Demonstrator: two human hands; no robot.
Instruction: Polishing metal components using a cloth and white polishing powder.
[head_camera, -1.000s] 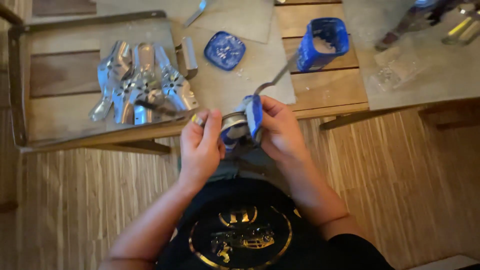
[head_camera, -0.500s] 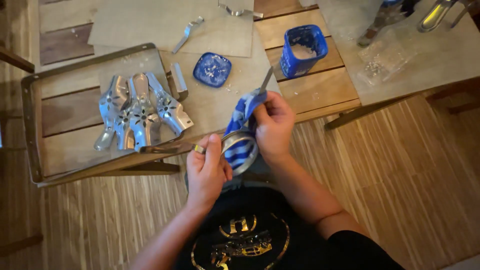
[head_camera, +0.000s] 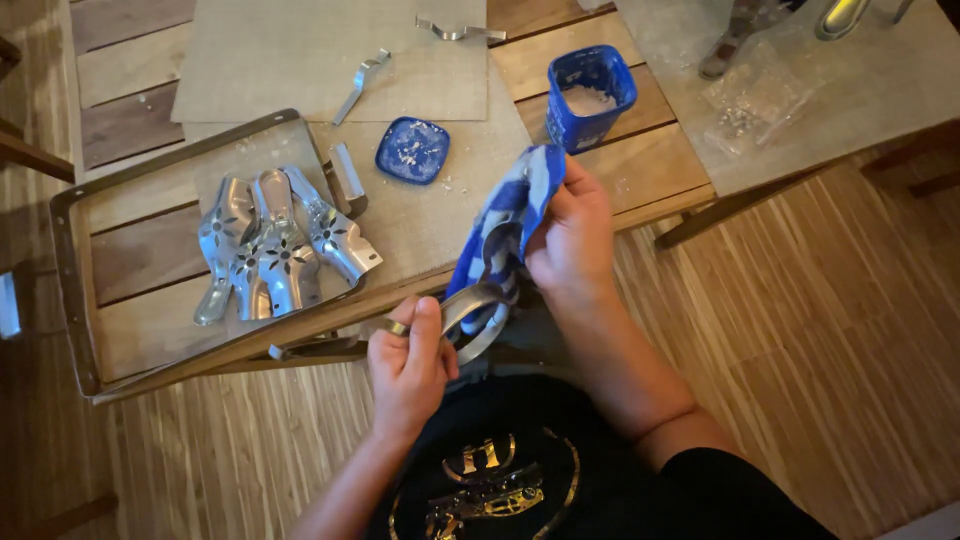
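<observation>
My left hand grips a curved silver metal strip just below the front edge of the wooden table. A ring shows on one finger of that hand. My right hand holds a blue and white cloth bunched against the upper end of the strip. The cloth drapes down over the metal and hides part of it.
On the table lie several pierced silver metal pieces inside a metal frame, a small blue lid, a blue tub holding white paste, two bent metal strips on a mat, and a clear bag of small parts.
Both hands have shifted lower and further apart. The metal strip now reaches out to the left from the cloth, and the cloth has slid toward its upper end.
</observation>
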